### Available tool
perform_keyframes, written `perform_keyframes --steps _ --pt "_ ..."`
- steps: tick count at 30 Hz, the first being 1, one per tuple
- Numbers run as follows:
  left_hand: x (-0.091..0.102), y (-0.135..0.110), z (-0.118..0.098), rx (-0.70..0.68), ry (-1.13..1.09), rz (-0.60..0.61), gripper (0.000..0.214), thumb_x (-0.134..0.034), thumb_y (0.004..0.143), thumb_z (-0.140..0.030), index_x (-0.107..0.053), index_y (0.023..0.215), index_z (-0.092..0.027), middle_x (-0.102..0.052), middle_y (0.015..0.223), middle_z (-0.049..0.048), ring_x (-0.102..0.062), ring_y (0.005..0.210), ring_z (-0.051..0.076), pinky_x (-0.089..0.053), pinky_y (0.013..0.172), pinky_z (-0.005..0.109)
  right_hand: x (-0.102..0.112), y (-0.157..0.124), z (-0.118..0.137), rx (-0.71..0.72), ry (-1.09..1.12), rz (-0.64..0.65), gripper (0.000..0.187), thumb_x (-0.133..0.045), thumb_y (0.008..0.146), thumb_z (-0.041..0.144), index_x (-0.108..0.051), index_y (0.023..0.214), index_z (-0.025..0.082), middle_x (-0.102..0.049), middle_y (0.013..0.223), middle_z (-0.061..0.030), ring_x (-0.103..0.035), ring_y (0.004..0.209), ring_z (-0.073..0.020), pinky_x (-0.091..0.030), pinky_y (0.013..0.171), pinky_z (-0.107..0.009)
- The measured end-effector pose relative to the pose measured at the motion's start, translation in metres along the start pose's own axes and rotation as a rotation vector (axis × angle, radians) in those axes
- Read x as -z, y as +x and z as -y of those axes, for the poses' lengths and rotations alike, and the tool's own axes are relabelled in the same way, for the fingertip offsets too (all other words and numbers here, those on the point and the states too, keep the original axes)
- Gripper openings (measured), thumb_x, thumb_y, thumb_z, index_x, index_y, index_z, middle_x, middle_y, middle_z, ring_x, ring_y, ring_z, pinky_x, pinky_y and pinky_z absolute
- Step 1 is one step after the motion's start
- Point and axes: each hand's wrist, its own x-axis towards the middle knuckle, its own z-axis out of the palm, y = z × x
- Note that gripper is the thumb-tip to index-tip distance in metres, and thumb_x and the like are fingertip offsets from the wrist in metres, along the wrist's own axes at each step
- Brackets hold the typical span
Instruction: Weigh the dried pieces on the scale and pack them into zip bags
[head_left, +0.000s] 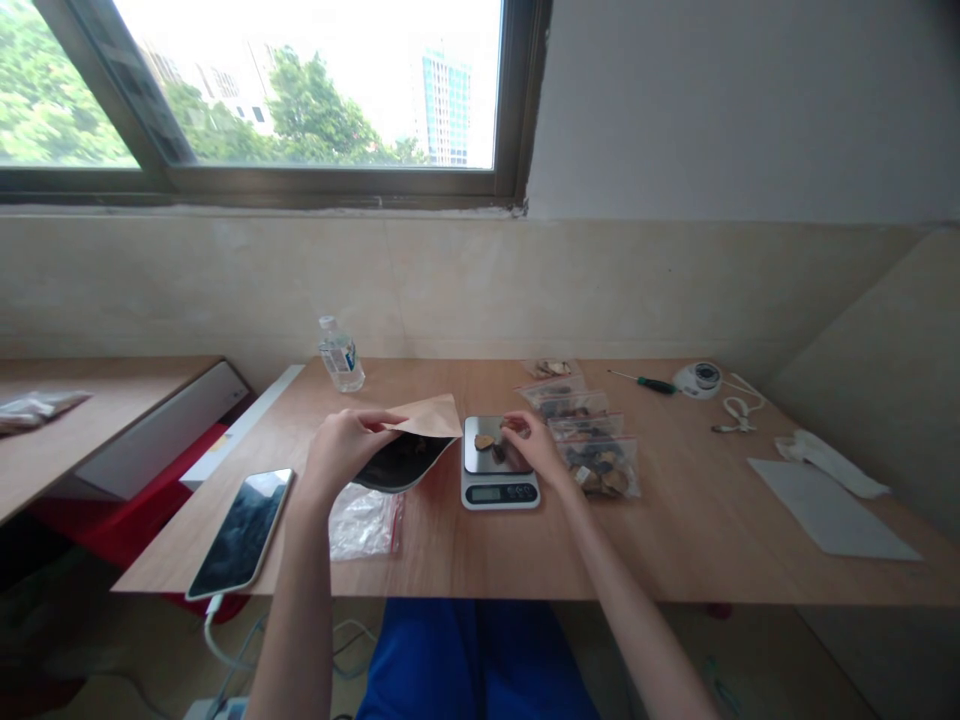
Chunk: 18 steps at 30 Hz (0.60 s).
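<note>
My left hand grips the upper edge of a brown paper pouch and holds its mouth open; dark pieces show inside. My right hand reaches over a small kitchen scale, its fingers pinched on a small dark piece above the steel platform. A brown piece lies on the platform. Several clear zip bags of dried pieces lie in a row just right of the scale. An empty clear zip bag lies under my left forearm.
A phone with a cable lies at the table's front left. A water bottle stands at the back. A screwdriver, a round white device with cord, and white sheets lie to the right.
</note>
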Motion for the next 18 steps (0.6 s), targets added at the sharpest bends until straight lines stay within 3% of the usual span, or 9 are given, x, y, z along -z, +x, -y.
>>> perform_keyframes --steps 3,9,12,15,18 --pt "-0.001 0.0 0.0 -0.014 -0.003 0.0 0.037 -0.055 0.074 -0.05 -0.075 0.094 -0.026 -0.074 0.085 0.0037 -0.067 0.077 0.022 -0.042 0.063 0.026 0.001 0.0 -0.002 -0.006 -0.073 -0.048 0.021 -0.055 0.081 0.028 -0.063 0.093 0.014 -0.068 0.092 -0.0088 -0.061 0.083 -0.0184 -0.047 0.078 -0.033" --pt "-0.002 -0.001 -0.003 0.003 0.01 -0.005 0.037 -0.056 0.073 -0.05 -0.075 0.093 -0.025 -0.074 0.086 0.0043 -0.067 0.077 0.023 -0.044 0.065 0.026 0.003 -0.005 -0.007 0.093 -0.344 -0.011 0.014 -0.055 0.082 0.026 -0.066 0.084 0.017 -0.067 0.087 -0.0073 -0.058 0.087 -0.0219 -0.041 0.086 -0.039" --pt "-0.002 -0.002 -0.005 -0.008 0.003 -0.006 0.034 -0.056 0.073 -0.048 -0.075 0.091 -0.026 -0.074 0.086 0.0033 -0.066 0.076 0.022 -0.043 0.065 0.026 0.003 -0.006 -0.003 0.134 -0.361 -0.096 0.017 -0.053 0.083 0.027 -0.066 0.089 0.017 -0.064 0.095 -0.0099 -0.056 0.094 -0.0238 -0.04 0.088 -0.042" --pt "-0.004 -0.003 -0.008 0.012 0.025 -0.02 0.031 -0.057 0.073 -0.046 -0.075 0.089 -0.027 -0.074 0.084 0.0027 -0.066 0.074 0.021 -0.042 0.063 0.025 0.005 -0.011 0.024 0.186 -0.257 -0.196 0.02 -0.048 0.086 0.027 -0.065 0.091 0.018 -0.061 0.096 -0.0099 -0.054 0.096 -0.0231 -0.042 0.087 -0.039" --pt "-0.008 -0.002 -0.012 0.022 0.039 -0.018 0.031 -0.056 0.074 -0.047 -0.075 0.09 -0.028 -0.074 0.085 0.0023 -0.066 0.074 0.021 -0.042 0.063 0.026 0.01 -0.026 0.078 0.265 -0.059 -0.163 0.021 -0.043 0.09 0.024 -0.063 0.092 0.019 -0.061 0.092 -0.0063 -0.057 0.088 -0.018 -0.046 0.077 -0.031"
